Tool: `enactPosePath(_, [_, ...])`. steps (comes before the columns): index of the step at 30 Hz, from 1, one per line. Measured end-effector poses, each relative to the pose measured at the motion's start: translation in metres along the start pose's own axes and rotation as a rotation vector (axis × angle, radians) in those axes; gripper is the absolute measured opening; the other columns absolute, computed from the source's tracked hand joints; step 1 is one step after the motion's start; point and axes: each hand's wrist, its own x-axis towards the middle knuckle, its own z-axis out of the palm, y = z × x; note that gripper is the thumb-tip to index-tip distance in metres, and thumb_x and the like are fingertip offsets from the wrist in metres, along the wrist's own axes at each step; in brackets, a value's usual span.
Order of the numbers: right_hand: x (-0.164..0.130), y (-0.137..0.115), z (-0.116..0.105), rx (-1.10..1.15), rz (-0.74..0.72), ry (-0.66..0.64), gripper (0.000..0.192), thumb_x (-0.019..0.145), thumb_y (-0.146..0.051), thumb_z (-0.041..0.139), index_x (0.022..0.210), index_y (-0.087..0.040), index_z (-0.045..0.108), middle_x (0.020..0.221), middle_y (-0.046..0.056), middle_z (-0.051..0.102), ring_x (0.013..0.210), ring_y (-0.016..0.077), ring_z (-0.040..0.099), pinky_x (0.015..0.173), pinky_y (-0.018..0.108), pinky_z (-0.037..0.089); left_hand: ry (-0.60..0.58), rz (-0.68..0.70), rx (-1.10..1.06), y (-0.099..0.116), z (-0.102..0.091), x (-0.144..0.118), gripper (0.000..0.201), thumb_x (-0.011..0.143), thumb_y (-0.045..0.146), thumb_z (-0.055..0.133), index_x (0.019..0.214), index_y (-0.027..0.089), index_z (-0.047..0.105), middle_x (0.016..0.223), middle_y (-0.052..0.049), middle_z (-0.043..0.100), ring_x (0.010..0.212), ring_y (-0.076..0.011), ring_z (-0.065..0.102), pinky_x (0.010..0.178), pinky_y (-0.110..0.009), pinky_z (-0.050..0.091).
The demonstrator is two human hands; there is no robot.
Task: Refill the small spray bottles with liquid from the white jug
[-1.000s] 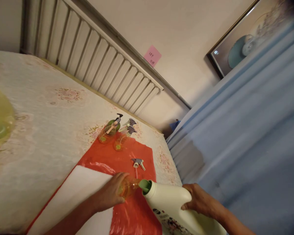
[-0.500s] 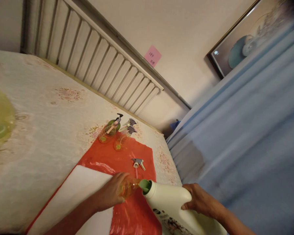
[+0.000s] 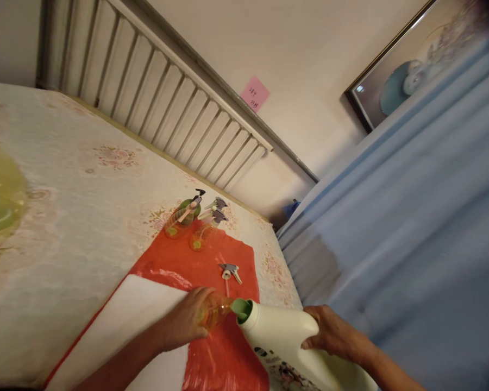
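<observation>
My left hand (image 3: 183, 321) grips a small clear amber bottle (image 3: 215, 310) with no cap, standing on a red plastic sheet (image 3: 212, 260). Holding the handle end of a large white jug (image 3: 283, 339), my right hand (image 3: 330, 332) keeps it tipped so its green spout (image 3: 242, 308) meets the small bottle's mouth. A loose grey spray head (image 3: 229, 270) lies on the sheet just beyond the bottle.
Two filled spray bottles (image 3: 195, 220) stand at the far edge of the sheet. A white cloth (image 3: 122, 326) lies to the left. A translucent green basin (image 3: 0, 201) sits far left on the flowered bed cover. Blue curtain (image 3: 411, 233) hangs right; a slatted headboard (image 3: 155, 103) runs behind.
</observation>
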Motion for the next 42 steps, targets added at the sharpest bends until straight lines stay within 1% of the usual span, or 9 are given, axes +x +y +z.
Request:
enactPosePath(5, [0.0010,0.0017,0.0003,0.003,-0.006,0.014,0.027,0.063,-0.029,0.078,0.082,-0.015,0.066,0.073,-0.001,0.066,0.066,0.0134,0.057,0.052,0.019,0.036,-0.008,-0.010,-0.003,0.0011,-0.0005,-0.0004,0.085,0.057,0.011,0.063,0.137,0.023,0.037,0.145,-0.011,0.043,0.136,-0.0325,0.038,0.115,-0.048,0.031])
enactPosePath(10, [0.0012,0.0030,0.0005,0.006,-0.012,0.017,0.026,0.063,-0.029,0.078,0.082,-0.015,0.066,0.072,-0.001,0.066,0.066,0.0133,0.056,0.052,0.019,0.035,-0.003,-0.009,-0.016,0.0014,-0.0006,-0.0011,0.085,0.059,0.011,0.063,0.138,0.025,0.036,0.146,-0.010,0.042,0.137,-0.0307,0.038,0.115,-0.047,0.032])
enactPosePath(13, [0.0006,0.0015,-0.0004,-0.006,-0.016,0.011,0.027,0.063,-0.029,0.078,0.083,-0.014,0.067,0.073,0.000,0.066,0.067,0.0139,0.057,0.052,0.020,0.035,0.000,-0.006,-0.019,0.0010,-0.0003,-0.0009,0.085,0.058,0.011,0.063,0.138,0.025,0.037,0.146,-0.009,0.042,0.136,-0.0303,0.038,0.115,-0.045,0.033])
enactPosePath(17, [-0.0009,-0.0022,-0.0021,-0.031,0.006,0.008,0.026,0.064,-0.028,0.076,0.084,-0.015,0.067,0.074,0.000,0.067,0.067,0.0145,0.057,0.053,0.020,0.036,0.001,-0.011,-0.008,0.0005,0.0000,-0.0008,0.085,0.058,0.011,0.063,0.138,0.024,0.036,0.146,-0.010,0.042,0.137,-0.0314,0.037,0.115,-0.047,0.031])
enactPosePath(21, [-0.0016,-0.0036,-0.0027,-0.016,0.001,-0.004,0.026,0.064,-0.029,0.077,0.085,-0.015,0.068,0.074,0.000,0.067,0.068,0.0149,0.057,0.054,0.021,0.037,-0.004,0.011,0.004,0.0008,-0.0006,-0.0015,0.084,0.058,0.012,0.063,0.137,0.025,0.037,0.145,-0.010,0.043,0.136,-0.0314,0.039,0.115,-0.047,0.032])
enactPosePath(28, [-0.0004,-0.0014,-0.0019,0.006,0.007,-0.006,0.026,0.063,-0.026,0.077,0.085,-0.015,0.068,0.074,0.000,0.066,0.066,0.0140,0.057,0.054,0.021,0.037,-0.016,-0.015,0.003,0.0070,-0.0040,-0.0017,0.083,0.058,0.011,0.062,0.138,0.021,0.037,0.146,-0.012,0.042,0.136,-0.0306,0.038,0.115,-0.044,0.031])
enactPosePath(33, [-0.0006,-0.0015,-0.0021,0.014,-0.001,-0.011,0.028,0.064,-0.030,0.078,0.086,-0.015,0.068,0.074,0.000,0.066,0.066,0.0136,0.056,0.053,0.021,0.036,-0.011,-0.013,-0.007,0.0088,-0.0047,-0.0021,0.083,0.058,0.011,0.061,0.137,0.023,0.037,0.144,-0.011,0.044,0.136,-0.0304,0.039,0.115,-0.046,0.032])
enactPosePath(38, [-0.0012,-0.0016,-0.0017,0.001,-0.004,-0.005,0.025,0.065,-0.027,0.076,0.085,-0.015,0.068,0.073,0.000,0.066,0.066,0.0136,0.056,0.054,0.021,0.036,-0.002,0.006,-0.004,0.0082,-0.0038,-0.0011,0.083,0.057,0.009,0.060,0.135,0.025,0.037,0.143,-0.010,0.045,0.135,-0.0304,0.040,0.114,-0.046,0.033])
enactPosePath(42, [-0.0007,0.0001,-0.0017,0.004,-0.024,-0.001,0.028,0.065,-0.031,0.077,0.085,-0.015,0.068,0.073,0.000,0.066,0.065,0.0136,0.056,0.053,0.021,0.036,-0.013,-0.008,-0.001,0.0079,-0.0042,-0.0012,0.081,0.058,0.011,0.061,0.135,0.023,0.038,0.145,-0.012,0.043,0.136,-0.0320,0.038,0.115,-0.048,0.031])
